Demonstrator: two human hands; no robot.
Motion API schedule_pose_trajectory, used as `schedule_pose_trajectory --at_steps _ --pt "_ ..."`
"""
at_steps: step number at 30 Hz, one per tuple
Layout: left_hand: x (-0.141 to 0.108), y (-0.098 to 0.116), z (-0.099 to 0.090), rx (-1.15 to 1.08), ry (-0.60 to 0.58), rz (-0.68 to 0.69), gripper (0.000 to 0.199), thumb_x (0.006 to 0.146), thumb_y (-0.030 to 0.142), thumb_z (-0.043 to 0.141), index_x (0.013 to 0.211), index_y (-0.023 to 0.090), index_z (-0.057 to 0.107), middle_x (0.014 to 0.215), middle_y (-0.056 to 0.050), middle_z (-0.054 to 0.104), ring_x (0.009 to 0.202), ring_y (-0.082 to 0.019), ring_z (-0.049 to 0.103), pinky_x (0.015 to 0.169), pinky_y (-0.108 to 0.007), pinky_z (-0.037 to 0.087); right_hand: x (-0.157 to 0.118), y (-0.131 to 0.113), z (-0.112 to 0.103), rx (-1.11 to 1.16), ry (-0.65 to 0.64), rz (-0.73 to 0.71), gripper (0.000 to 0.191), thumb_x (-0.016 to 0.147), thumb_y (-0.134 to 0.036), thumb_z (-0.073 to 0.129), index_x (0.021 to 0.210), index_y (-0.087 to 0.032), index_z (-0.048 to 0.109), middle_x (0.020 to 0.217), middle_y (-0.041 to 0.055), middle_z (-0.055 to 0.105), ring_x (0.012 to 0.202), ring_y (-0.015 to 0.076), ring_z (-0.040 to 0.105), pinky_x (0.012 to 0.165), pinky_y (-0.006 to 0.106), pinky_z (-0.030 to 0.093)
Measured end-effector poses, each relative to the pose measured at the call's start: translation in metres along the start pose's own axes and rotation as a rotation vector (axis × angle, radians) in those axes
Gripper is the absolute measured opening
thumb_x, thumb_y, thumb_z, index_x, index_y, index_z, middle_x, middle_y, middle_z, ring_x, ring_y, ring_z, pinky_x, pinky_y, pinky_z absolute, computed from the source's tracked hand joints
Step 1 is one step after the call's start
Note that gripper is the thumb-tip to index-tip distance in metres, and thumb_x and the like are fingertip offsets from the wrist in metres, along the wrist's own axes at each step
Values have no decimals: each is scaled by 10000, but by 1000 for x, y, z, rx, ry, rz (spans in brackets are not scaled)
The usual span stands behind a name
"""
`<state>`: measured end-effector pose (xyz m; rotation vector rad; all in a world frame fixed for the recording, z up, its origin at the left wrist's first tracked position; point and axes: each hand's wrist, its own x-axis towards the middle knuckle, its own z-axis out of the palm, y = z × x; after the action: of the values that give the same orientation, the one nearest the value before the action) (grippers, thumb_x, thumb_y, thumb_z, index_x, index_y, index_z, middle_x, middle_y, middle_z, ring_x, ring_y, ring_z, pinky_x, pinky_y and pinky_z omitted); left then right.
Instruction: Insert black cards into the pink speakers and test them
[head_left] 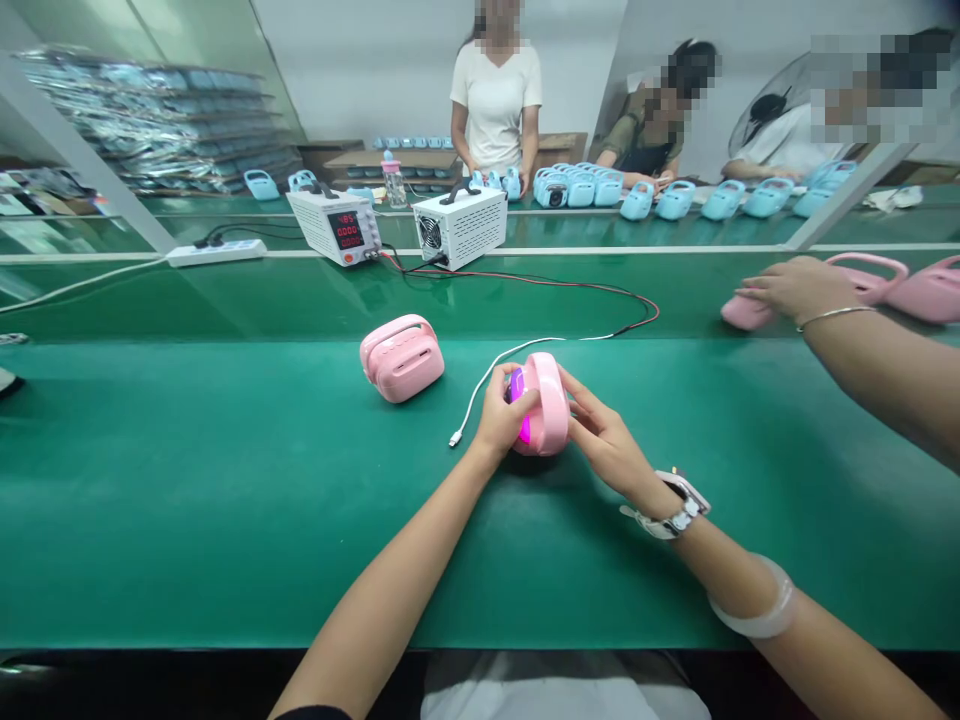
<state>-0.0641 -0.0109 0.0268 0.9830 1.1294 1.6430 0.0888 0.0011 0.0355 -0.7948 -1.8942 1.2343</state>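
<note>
Near the centre of the frame, the left hand and the right hand grasp the lit pink device from both sides, its front glowing purple, just above or on the green table; which of the two, I cannot tell

Left of it lies a white cable, its plug end towards the lower left, and beyond that sits a second pink device

At the right edge, another person's hand touches a pink device

Two power supplies stand at upper centre-left, blue devices along the far bench
</note>
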Motion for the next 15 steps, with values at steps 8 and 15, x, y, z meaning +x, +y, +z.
schedule_pose_trajectory --at_steps 8,15 --pt "-44 8 27 -15 51 -256 506 603 361 733 997 180 471 796 -7 549 655 -133 519 586 -247 414 -45 -34 -9 -310 172 -159 402 882 -518 555 1185 -279 666 1269 94 586 1224 307 519 1047 480 426" --pt "-46 68 9 379 -243 -46 623 621 368 815 1169 206 566 1095 -91 635 1046 -282 593 860 -386 479 -10 -46 -83 -327 261 43 193 733 -409 680 724 -222 727 856 83 664 791 235 625 667 346 506"
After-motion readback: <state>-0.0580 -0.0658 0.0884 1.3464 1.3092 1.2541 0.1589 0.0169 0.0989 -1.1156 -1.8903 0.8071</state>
